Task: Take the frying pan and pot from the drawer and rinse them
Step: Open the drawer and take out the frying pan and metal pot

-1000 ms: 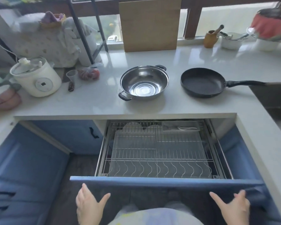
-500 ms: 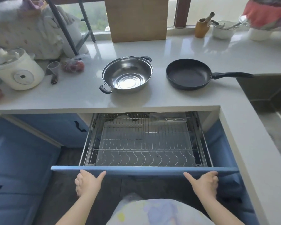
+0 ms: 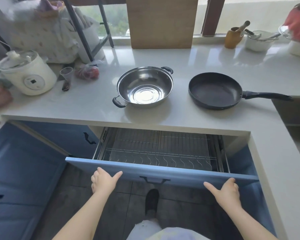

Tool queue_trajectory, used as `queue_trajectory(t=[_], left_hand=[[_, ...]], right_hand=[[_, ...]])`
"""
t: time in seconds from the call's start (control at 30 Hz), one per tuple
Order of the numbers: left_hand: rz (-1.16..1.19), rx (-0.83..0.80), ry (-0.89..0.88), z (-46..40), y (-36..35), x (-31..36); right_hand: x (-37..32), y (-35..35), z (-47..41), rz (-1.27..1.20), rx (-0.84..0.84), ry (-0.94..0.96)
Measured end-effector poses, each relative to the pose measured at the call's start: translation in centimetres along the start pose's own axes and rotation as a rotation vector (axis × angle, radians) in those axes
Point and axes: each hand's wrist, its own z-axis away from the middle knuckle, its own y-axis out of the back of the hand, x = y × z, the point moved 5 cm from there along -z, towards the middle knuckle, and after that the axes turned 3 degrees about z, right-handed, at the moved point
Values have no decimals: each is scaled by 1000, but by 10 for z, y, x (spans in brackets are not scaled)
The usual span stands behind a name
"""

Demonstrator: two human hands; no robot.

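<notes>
A steel pot [image 3: 144,87] with two black handles stands on the white counter [image 3: 87,104]. To its right lies a black frying pan [image 3: 215,90], its handle pointing right toward the sink. Below the counter a blue drawer [image 3: 180,174] with a wire rack inside is partly slid out. My left hand [image 3: 104,180] presses flat against the left part of the drawer front, fingers spread. My right hand [image 3: 227,191] presses against the right part of the front in the same way. Neither hand holds anything.
A white rice cooker [image 3: 27,73], a small glass [image 3: 66,73] and a bag of red produce [image 3: 87,71] sit at the left. A wooden board [image 3: 161,21] leans at the window. A wooden mortar [image 3: 234,37] and white bowl [image 3: 258,40] stand at the back right. The sink [image 3: 294,115] is at the right.
The drawer has slid inward under the counter, with both hands on its front following it. Less of the wire rack shows now.
</notes>
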Motion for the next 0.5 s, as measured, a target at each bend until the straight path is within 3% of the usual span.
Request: queue_trajectory(t=[0.5], left_hand=[[-41, -85, -74, -86, -7, 93]], right_hand=[[-77, 5, -88, -83, 67, -39]])
